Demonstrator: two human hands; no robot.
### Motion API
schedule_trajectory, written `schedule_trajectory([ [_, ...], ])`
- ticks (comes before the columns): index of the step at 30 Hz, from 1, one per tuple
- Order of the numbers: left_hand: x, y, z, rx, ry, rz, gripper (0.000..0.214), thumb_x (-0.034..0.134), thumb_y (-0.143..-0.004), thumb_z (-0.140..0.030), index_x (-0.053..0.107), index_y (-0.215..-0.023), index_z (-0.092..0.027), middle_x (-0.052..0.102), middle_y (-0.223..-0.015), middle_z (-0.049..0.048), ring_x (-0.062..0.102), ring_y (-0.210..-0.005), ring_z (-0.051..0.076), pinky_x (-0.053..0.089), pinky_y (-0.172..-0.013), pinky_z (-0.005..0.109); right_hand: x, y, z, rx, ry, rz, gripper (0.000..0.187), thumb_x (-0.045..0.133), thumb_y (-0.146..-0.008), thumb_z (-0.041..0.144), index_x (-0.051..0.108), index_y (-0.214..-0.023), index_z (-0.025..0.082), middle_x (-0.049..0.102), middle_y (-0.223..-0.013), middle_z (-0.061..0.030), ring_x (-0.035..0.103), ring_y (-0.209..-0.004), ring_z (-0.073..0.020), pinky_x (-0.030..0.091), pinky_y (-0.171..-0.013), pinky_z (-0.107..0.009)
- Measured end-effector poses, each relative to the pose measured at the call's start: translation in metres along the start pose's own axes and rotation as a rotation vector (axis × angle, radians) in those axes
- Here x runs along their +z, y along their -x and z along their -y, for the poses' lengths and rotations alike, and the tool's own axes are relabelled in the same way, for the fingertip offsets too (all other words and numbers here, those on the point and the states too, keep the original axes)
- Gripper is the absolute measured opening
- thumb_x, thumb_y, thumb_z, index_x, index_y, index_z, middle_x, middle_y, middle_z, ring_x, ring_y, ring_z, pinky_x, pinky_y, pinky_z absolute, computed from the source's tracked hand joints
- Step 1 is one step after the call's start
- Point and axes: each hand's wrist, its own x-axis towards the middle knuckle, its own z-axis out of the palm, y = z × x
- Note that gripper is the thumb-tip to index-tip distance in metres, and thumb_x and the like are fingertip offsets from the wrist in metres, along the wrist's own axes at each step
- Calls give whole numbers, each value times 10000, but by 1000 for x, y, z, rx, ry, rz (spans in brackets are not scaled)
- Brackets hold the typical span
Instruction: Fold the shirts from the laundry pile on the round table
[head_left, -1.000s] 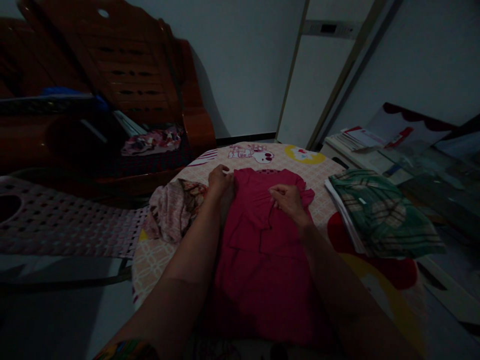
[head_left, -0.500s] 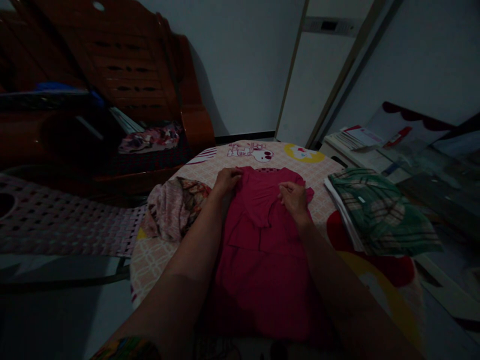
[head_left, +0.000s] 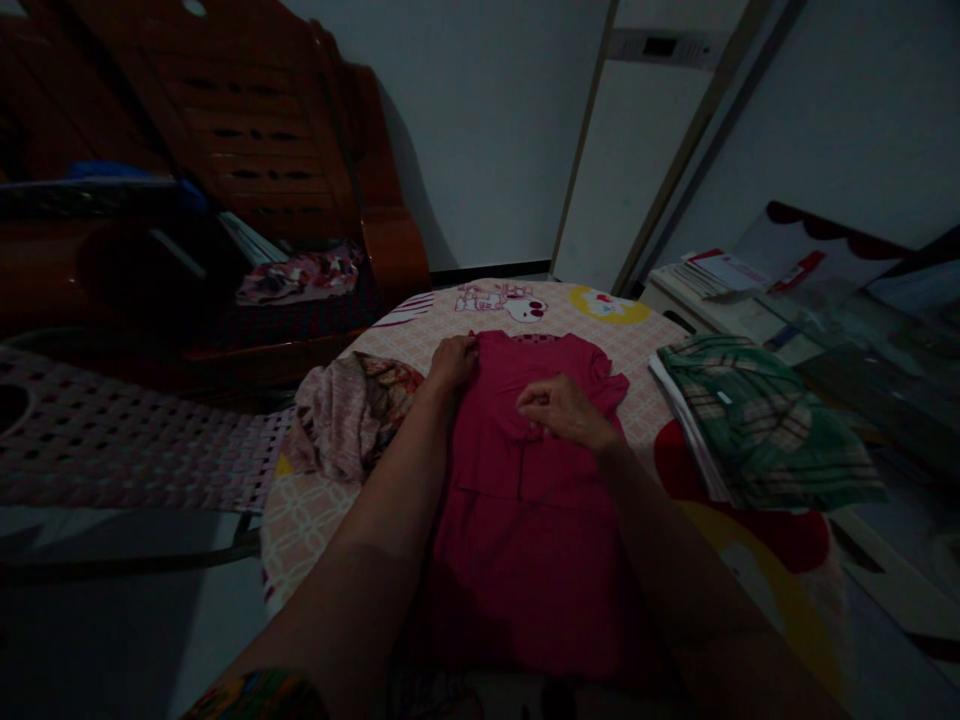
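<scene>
A deep pink long-sleeved shirt lies flat on the round table, its neckline at the far side and a sleeve folded across its upper part. At its far left shoulder my left hand is closed, fingertips pinching the edge of the cloth. My right hand is over the middle of the chest, fingers curled together against the folded sleeve; the fingertips are partly hidden. Left of the shirt sits a crumpled pinkish-brown patterned garment. To the right rests a folded green plaid garment with something white beneath it.
A patterned cloth covers the table. On the left stand a woven chair and a carved wooden bench with cloth on it. A white cabinet is behind; a low unit with papers stands right.
My right hand has moved left and slightly nearer over the shirt's chest, and the folded sleeve there looks smoother. My left hand stays at the left shoulder.
</scene>
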Motion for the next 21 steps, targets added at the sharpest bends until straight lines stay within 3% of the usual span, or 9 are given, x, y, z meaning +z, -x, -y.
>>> schedule_trajectory([
  [4, 4, 0, 3, 0, -30, 28, 338, 520, -841, -181, 710, -1118, -142, 702, -1161, 193, 640, -1106, 322, 450, -996, 405, 2, -5, -16, 58, 329, -308, 197, 552, -826, 133, 749, -839, 146, 746, -829, -99, 654, -749, -204, 455, -709, -301],
  [7, 9, -1, 5, 1, 20, -59, 534, 604, -795, -170, 610, -1327, -114, 585, -1399, 218, 526, -1317, 352, 389, -1117, 465, 1, -7, -30, 116, 419, -421, 227, 532, -880, 171, 758, -896, 147, 752, -887, -132, 669, -803, -240, 455, -736, -321],
  [10, 10, -1, 6, 30, 68, -163, 604, 675, -755, -184, 598, -1353, -143, 488, -1518, 182, 434, -1414, 351, 340, -1179, 495, 0, -7, -36, 149, 492, -490, 251, 502, -910, 179, 751, -929, 151, 748, -918, -135, 670, -840, -242, 443, -756, -319],
  [14, 5, 0, -1, 53, 104, -189, 431, 596, -811, -184, 695, -1229, -153, 642, -1353, 136, 576, -1279, 302, 427, -1124, 455, 2, -12, -42, 230, 608, -511, 267, 467, -930, 159, 732, -960, 145, 738, -924, -138, 662, -859, -243, 431, -775, -321],
  [18, 0, 2, -10, 194, 200, -6, 329, 569, -821, -177, 775, -1077, -167, 757, -1103, 89, 685, -1056, 252, 510, -1011, 393, 5, -25, -48, 252, 716, -514, 266, 484, -939, 175, 703, -1077, 111, 724, -1038, -181, 648, -976, -282, 446, -850, -356],
  [21, 3, 2, -12, 279, 271, 107, 309, 593, -797, -166, 789, -1035, -180, 772, -1069, 71, 698, -1017, 230, 526, -977, 365, 5, -37, -49, 297, 768, -455, 260, 511, -951, 220, 692, -1097, 103, 710, -1092, -198, 634, -1050, -298, 458, -892, -377],
])
